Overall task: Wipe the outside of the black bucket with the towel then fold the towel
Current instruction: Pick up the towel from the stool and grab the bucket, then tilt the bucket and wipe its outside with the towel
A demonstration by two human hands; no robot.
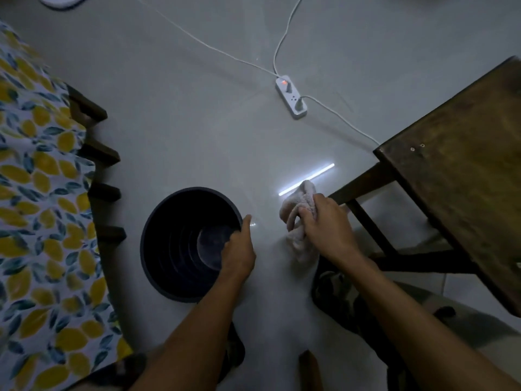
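The black bucket [169,249] stands upright on the pale floor, seen from above with its dark inside showing. My left hand [239,249] grips its right rim, fingers inside and thumb along the outer edge. A pale, bunched towel [298,210] hangs to the right of the bucket, apart from it. My right hand [327,224] is closed around the towel's middle, so part of the cloth is hidden under the fingers.
A dark wooden table [462,170] stands at the right, its leg close behind the towel. A lemon-print cloth [42,207] over dark furniture fills the left. A white power strip [290,97] with cables lies on the floor farther off.
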